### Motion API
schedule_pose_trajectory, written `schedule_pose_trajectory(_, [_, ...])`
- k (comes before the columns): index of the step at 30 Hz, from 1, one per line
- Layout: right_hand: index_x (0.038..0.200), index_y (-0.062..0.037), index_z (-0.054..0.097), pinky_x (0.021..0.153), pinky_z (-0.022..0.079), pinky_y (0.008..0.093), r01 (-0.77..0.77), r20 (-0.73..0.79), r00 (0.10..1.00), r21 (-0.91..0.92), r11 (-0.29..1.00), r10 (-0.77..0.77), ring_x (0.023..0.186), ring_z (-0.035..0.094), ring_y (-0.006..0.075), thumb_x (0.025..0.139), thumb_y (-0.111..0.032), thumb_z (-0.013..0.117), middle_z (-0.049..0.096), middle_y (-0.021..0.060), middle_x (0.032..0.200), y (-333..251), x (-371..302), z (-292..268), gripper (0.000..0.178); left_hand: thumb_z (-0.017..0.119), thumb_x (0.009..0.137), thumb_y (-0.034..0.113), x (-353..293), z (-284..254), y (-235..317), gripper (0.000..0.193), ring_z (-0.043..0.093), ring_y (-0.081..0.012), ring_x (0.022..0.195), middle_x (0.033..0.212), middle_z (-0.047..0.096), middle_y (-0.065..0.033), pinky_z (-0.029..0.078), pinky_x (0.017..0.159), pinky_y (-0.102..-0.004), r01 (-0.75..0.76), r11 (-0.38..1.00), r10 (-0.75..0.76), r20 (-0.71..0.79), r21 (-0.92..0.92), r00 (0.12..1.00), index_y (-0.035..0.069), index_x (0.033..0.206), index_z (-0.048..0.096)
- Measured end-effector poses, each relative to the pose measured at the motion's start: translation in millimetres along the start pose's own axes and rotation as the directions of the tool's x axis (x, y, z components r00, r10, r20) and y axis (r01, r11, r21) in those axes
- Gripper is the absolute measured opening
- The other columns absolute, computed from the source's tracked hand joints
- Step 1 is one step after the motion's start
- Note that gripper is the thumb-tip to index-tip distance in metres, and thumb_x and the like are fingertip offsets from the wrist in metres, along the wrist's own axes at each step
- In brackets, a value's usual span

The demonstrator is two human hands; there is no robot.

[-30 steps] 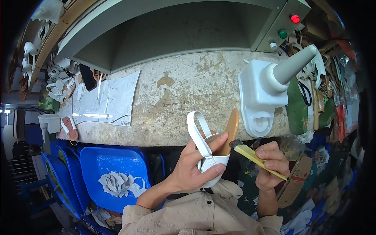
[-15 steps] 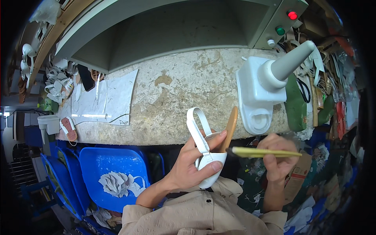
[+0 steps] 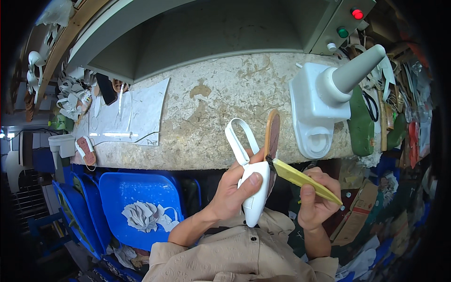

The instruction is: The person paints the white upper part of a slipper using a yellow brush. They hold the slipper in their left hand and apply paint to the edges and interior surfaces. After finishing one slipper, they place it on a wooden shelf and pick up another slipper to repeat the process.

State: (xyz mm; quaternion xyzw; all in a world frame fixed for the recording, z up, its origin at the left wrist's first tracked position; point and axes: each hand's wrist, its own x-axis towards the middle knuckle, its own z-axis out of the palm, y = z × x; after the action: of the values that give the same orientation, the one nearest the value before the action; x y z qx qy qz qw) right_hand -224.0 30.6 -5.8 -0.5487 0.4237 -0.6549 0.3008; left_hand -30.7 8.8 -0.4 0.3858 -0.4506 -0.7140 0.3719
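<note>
My left hand point(image 3: 232, 190) grips a white sandal point(image 3: 254, 202) by its closed front, thumb pressed on the white upper. A looped white strap point(image 3: 238, 149) rises from it. The sandal is tipped on edge, so its tan-edged sole point(image 3: 271, 136), reddish brown on the underside, stands upright facing right. In my right hand point(image 3: 317, 199), closed with the thumb below, is a flat yellow-handled brush point(image 3: 305, 180). Its dark bristles touch, or nearly touch, the sole near its middle.
Behind is a stained workbench point(image 3: 216, 103) under a grey hooded machine point(image 3: 188, 40) with lit buttons. A white plastic container point(image 3: 315, 103) with a cone-shaped top stands at the right. A blue plastic chair point(image 3: 112, 192) holding white pieces is at lower left. A small sandal point(image 3: 86, 151) lies at the bench's left edge.
The sandal has turned in my left hand, bringing the sole's underside into view. My right hand has moved the brush left and up against the sole, its handle now slanting down to the right.
</note>
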Motion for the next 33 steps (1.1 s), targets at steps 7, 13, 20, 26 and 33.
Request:
schedule_pose_trajectory(7, [0.105, 0.0045, 0.057, 0.064, 0.058, 0.0362, 0.082, 0.056, 0.995, -0.035, 0.996, -0.080, 0.068, 0.064, 0.0252, 0.087, 0.001, 0.068, 0.065, 0.0157, 0.080, -1, 1, 2, 0.021, 0.044, 0.104, 0.035, 0, 1, 1, 0.060, 0.052, -0.0122, 0.094, 0.112, 0.050, -0.0070, 0.043, 0.084, -0.0282, 0.006, 0.999, -0.005, -0.052, 0.036, 0.999, -0.003, 0.149, 0.035])
schedule_pose_trajectory(13, [0.104, 0.0024, 0.059, 0.059, 0.055, 0.0343, 0.119, 0.080, 0.990, -0.033, 0.992, -0.116, 0.068, 0.067, 0.0265, 0.086, 0.001, 0.071, 0.068, 0.0140, 0.081, -4, -1, 1, 0.022, 0.041, 0.105, 0.035, -1, 2, 5, 0.057, 0.053, -0.0080, 0.084, 0.107, 0.055, -0.0029, 0.044, 0.074, -0.0238, 0.067, 0.992, -0.073, -0.054, -0.104, 0.996, -0.002, 0.148, 0.037])
schedule_pose_trajectory(20, [0.100, 0.0008, 0.061, 0.058, 0.055, 0.0333, 0.140, 0.180, 0.975, -0.051, 0.989, -0.129, 0.068, 0.068, 0.0279, 0.082, -0.001, 0.075, 0.069, 0.0159, 0.083, -13, -11, -10, 0.023, 0.039, 0.105, 0.037, 3, 1, 10, 0.054, 0.054, -0.0072, 0.085, 0.098, 0.060, -0.0018, 0.044, 0.074, -0.0232, 0.108, 0.968, -0.119, -0.037, -0.225, 0.992, -0.001, 0.144, 0.040])
schedule_pose_trajectory(26, [0.096, 0.0008, 0.062, 0.057, 0.055, 0.0323, 0.185, 0.198, 0.964, -0.024, 0.982, -0.177, 0.067, 0.068, 0.0276, 0.079, 0.001, 0.074, 0.070, 0.0168, 0.088, -18, -4, -16, 0.021, 0.039, 0.105, 0.038, 6, 0, 7, 0.046, 0.055, -0.0080, 0.085, 0.100, 0.060, -0.0027, 0.044, 0.076, -0.0239, 0.146, 0.941, -0.167, -0.043, -0.304, 0.985, 0.000, 0.129, 0.050])
schedule_pose_trajectory(33, [0.094, -0.0013, 0.068, 0.062, 0.057, 0.0323, 0.234, 0.447, 0.871, -0.008, 0.972, -0.206, 0.077, 0.066, 0.0280, 0.071, 0.003, 0.078, 0.071, 0.0153, 0.094, -27, 1, -23, 0.026, 0.039, 0.105, 0.039, 13, 4, 12, 0.044, 0.056, -0.0083, 0.087, 0.100, 0.061, -0.0030, 0.046, 0.076, -0.0248, 0.160, 0.912, -0.201, -0.072, -0.378, 0.977, 0.002, 0.125, 0.052])
